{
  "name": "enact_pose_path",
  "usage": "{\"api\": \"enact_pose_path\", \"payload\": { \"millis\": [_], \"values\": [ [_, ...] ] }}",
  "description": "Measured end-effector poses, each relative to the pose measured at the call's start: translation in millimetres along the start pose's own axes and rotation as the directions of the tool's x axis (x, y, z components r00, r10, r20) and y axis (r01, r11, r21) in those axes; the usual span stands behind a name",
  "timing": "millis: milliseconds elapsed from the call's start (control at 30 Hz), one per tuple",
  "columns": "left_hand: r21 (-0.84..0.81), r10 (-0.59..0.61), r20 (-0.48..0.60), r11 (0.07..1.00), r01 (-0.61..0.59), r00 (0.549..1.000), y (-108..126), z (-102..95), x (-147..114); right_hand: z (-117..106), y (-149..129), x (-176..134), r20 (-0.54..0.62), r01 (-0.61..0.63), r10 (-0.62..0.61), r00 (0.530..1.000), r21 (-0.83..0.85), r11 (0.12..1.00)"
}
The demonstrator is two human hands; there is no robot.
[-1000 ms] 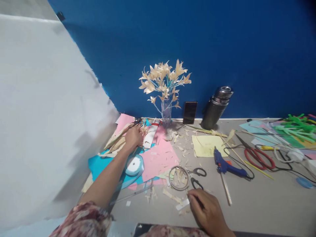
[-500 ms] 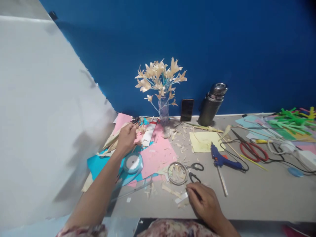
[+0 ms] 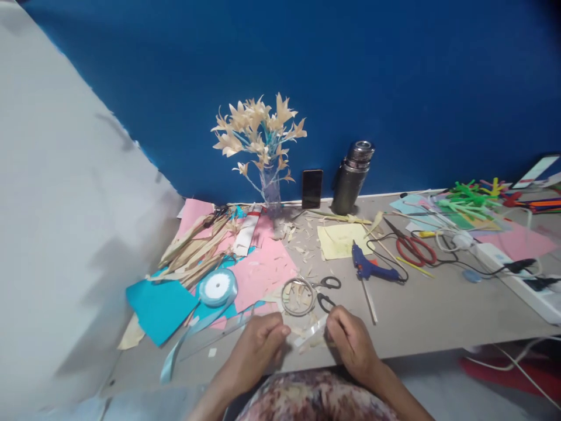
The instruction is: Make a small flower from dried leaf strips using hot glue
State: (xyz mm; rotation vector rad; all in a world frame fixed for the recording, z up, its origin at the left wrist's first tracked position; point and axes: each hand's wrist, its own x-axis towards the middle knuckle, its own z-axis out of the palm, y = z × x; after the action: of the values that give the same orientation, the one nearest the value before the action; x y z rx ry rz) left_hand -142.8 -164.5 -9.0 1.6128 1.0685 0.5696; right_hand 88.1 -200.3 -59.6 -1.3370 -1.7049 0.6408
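Observation:
My left hand (image 3: 258,349) is at the table's front edge, its fingers curled and the thumb pressed down. My right hand (image 3: 353,342) is a short way to its right, also closed. Whatever either hand pinches is hidden or too small to make out. Between them a narrow whitish strip (image 3: 312,332) lies among pale scraps. Just beyond are a grey ring (image 3: 312,301) and scissors with black handles (image 3: 329,283). A roll of light blue ribbon (image 3: 218,286) rests left of the ring, its tail trailing toward the front edge.
Dried husks (image 3: 193,251) lie over coloured paper at left. At the back stand husk flowers (image 3: 258,126) in a clear vase (image 3: 272,193), a phone (image 3: 312,189) and a flask (image 3: 352,178). Rightward are a blue glue gun (image 3: 372,269), red-handled scissors (image 3: 416,251) and a power strip (image 3: 517,280).
My left hand has left the husks at the back left and come down to the front edge, near my right hand. My right hand stays near the white strip. The view has shifted rightward.

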Motion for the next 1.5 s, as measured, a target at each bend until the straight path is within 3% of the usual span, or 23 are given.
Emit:
{"api": "enact_pose_path", "payload": {
  "millis": [133,333,433,633,767,1000,1133,1200,1267,1333,1433,1500],
  "values": [
    [-0.023,0.005,-0.149,1.0,-0.008,0.989,7,14.0,11,-3,-14,12,0.041,-0.107,0.102,0.994,0.14,0.984],
    [0.201,0.31,-0.136,0.939,-0.28,0.941,6,29.9,28,2,-30,21,0.194,-0.274,0.221,0.956,0.314,0.909],
    [0.303,0.389,-0.167,0.895,-0.328,0.906,-4,29.4,29,1,-29,20,0.297,-0.373,0.268,0.917,0.397,0.839],
    [0.461,0.466,-0.245,0.827,-0.321,0.85,-11,29.9,26,8,-21,20,0.397,-0.526,0.344,0.851,0.645,0.554],
    [0.556,0.542,-0.215,0.752,-0.355,0.813,-8,28.8,28,10,-18,22,0.451,-0.551,0.326,0.831,0.75,0.367],
    [0.428,0.402,-0.123,0.847,-0.317,0.908,-6,25.1,33,6,-16,27,0.512,-0.568,0.266,0.816,0.797,0.207],
    [0.405,0.338,-0.16,0.879,-0.251,0.927,-5,22.1,39,1,-15,30,0.546,-0.596,0.279,0.79,0.79,0.143],
    [0.421,0.285,-0.138,0.884,-0.204,0.949,-4,16.4,42,-7,-14,33,0.52,-0.583,0.315,0.794,0.797,0.154],
    [0.452,0.235,-0.08,0.875,-0.175,0.969,-2,7.3,45,-19,-11,40,0.45,-0.546,0.356,0.819,0.803,0.24],
    [0.462,0.207,-0.062,0.873,-0.156,0.976,1,-4.2,50,-36,-9,53,0.375,-0.504,0.359,0.855,0.764,0.402],
    [0.498,0.157,-0.126,0.864,-0.074,0.98,9,-21.3,64,-71,-15,84,0.268,-0.436,0.346,0.899,0.608,0.663],
    [0.555,0.106,-0.226,0.831,0.039,0.968,15,-29.7,81,-95,-31,107,0.111,-0.266,0.247,0.963,0.56,0.785]
  ]
}}
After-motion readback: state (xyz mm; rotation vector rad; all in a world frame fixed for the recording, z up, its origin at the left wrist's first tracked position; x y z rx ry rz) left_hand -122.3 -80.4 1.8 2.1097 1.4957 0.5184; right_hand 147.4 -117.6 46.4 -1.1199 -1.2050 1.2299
